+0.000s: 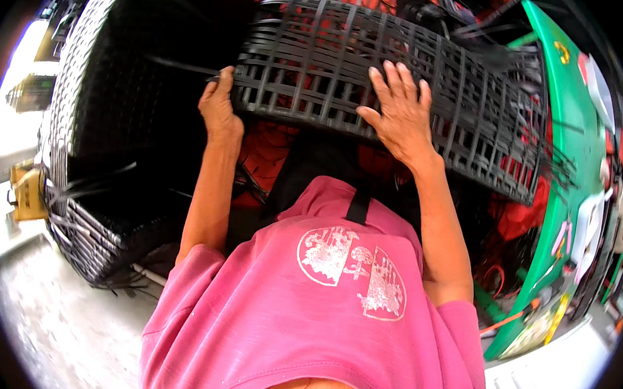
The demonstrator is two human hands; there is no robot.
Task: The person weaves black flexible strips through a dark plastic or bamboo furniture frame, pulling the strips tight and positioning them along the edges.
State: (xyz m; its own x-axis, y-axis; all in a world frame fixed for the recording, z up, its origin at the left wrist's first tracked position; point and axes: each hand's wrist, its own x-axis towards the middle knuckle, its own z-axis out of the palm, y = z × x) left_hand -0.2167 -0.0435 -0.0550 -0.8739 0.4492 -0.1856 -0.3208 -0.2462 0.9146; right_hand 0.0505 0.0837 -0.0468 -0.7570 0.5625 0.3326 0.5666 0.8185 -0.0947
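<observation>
Black woven panel (328,56) lies beneath the spread right hand (404,120); the left hand (221,110) meets its left edge, grip unclear.

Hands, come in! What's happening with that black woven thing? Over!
Left hand at left end of black woven panel. Right hand spread open on it. Loose strips jutting from its right end. Over.

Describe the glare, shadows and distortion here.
Head view: glare washes out the white background at left; also head view: the inside of the black woven basket sinks into shadow, the black open-weave lattice shines, and the long green board bows near the image rim.
</observation>
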